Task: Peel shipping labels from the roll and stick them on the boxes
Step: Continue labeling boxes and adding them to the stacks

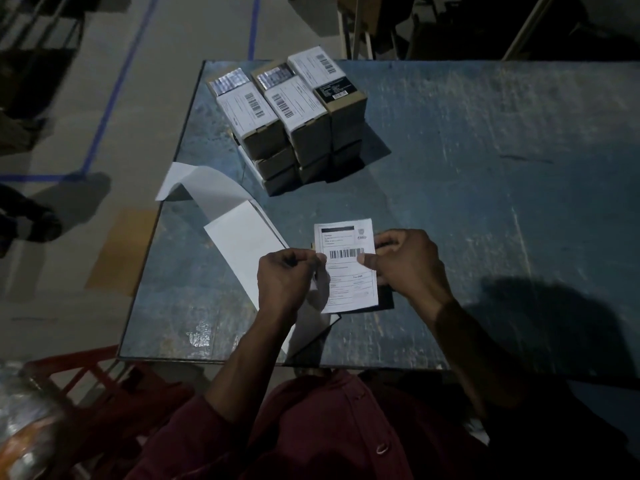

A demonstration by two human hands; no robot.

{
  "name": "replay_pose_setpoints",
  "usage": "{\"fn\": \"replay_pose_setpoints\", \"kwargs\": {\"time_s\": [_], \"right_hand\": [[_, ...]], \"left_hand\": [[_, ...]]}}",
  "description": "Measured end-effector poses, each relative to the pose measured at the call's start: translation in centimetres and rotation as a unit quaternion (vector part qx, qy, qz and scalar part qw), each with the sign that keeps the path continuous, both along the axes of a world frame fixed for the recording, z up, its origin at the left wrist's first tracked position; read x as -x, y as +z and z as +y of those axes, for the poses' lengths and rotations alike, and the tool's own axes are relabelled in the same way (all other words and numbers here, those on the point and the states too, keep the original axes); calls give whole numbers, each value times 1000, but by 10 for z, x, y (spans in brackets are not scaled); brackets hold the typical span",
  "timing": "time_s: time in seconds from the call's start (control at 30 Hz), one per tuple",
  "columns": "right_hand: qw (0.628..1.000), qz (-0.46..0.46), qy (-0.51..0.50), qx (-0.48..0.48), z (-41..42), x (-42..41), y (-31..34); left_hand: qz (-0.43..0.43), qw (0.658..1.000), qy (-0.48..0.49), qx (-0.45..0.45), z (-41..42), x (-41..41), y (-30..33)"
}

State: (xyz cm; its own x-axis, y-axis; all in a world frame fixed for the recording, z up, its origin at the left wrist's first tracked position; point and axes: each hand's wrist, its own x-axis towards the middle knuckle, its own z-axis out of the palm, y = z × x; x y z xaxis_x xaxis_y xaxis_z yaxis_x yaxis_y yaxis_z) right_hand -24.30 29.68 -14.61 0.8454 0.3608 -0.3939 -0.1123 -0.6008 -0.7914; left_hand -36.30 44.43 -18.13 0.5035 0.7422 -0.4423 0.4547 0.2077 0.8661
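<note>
Two hands met at my six o'clock over the worktop [485, 168]. Blank backing strip [242, 244] trailed toward nine o'clock; my left hand [289, 277] pinched the shipping label [348, 271] at its left edge, my right hand [407, 263] pinching its right edge. Labelled boxes [291, 116] sat stacked at twelve o'clock.
</note>
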Motion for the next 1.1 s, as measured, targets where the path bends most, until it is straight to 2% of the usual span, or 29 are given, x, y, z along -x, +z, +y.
{"fn": "replay_pose_setpoints", "kwargs": {"time_s": [0.3,0.53,0.67,1.1], "right_hand": [[998,-54,-12,29,-3,0,0],[996,-70,-5,53,-1,-2,1],[994,-86,-2,71,1,-4,2],[989,-120,7,86,0,-6,-9]], "left_hand": [[31,999,-10,-42,0,0,4],[52,994,-65,-72,-2,0,9],[52,995,-32,-74,-4,-3,11],[80,989,-38,-116,-4,-6,7]]}}
